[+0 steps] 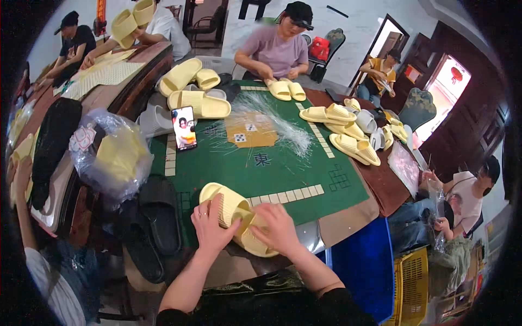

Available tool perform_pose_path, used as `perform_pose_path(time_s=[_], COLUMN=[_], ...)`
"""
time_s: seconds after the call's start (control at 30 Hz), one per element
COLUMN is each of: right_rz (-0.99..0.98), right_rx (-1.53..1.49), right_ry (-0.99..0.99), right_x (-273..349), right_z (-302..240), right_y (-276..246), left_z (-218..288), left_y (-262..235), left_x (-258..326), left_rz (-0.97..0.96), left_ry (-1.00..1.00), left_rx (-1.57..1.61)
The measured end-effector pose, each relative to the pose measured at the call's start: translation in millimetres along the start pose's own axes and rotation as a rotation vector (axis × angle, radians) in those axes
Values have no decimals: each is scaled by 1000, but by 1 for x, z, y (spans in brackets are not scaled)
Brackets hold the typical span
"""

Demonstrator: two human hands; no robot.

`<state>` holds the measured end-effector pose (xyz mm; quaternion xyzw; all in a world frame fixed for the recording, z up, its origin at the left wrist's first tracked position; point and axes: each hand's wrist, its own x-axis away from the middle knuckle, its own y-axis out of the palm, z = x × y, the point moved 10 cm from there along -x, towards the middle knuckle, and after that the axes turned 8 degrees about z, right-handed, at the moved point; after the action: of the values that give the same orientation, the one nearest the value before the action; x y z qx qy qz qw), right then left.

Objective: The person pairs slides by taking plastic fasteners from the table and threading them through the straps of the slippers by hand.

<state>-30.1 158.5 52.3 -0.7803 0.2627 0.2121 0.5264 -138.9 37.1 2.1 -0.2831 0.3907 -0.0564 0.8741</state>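
Observation:
A pale yellow slide slipper (220, 191) with a ribbed strap lies tilted at the near edge of the green mat, right in front of me. My left hand (212, 225) is closed around the strap's left side, its thumb toward the middle. Over the strap's right side and the footbed, my right hand (276, 227) is closed with bent, slightly blurred fingers. Anything small between the right fingertips is hidden. Past the slipper, a heap of thin clear plastic strands (283, 127) spreads over the mat (217, 163).
A phone (184, 127) stands at the mat's left, by yellow and grey slippers (198, 103). Black slippers (159, 214) and a plastic bag (111, 155) lie nearer left. More yellow slippers (356, 148) line the right. A blue bin (361, 266) and yellow crate (411, 282) stand below right. Co-workers sit around.

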Motion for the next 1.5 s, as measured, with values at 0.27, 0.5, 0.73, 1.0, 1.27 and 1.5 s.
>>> perform_pose_path(time_s=[0.27,0.5,0.73,1.0,1.27,1.5], right_rz=[-317,-445,-564,-492,-329,276], right_rx=[44,118,319,345,88,-24], right_ry=[45,-189,-154,-357,-479,-190], right_x=[41,52,69,65,39,27], right_z=[-18,-21,30,65,37,108], right_y=[49,36,1,-11,36,-17], left_z=[1,14,-66,-22,-25,-38], left_y=[-5,-10,-31,5,7,9], left_x=[-1,2,-12,-4,2,2], left_rz=[46,79,236,-6,3,-19], left_ry=[-24,-21,-280,-32,-92,-182], left_rx=[21,66,63,235,160,121])
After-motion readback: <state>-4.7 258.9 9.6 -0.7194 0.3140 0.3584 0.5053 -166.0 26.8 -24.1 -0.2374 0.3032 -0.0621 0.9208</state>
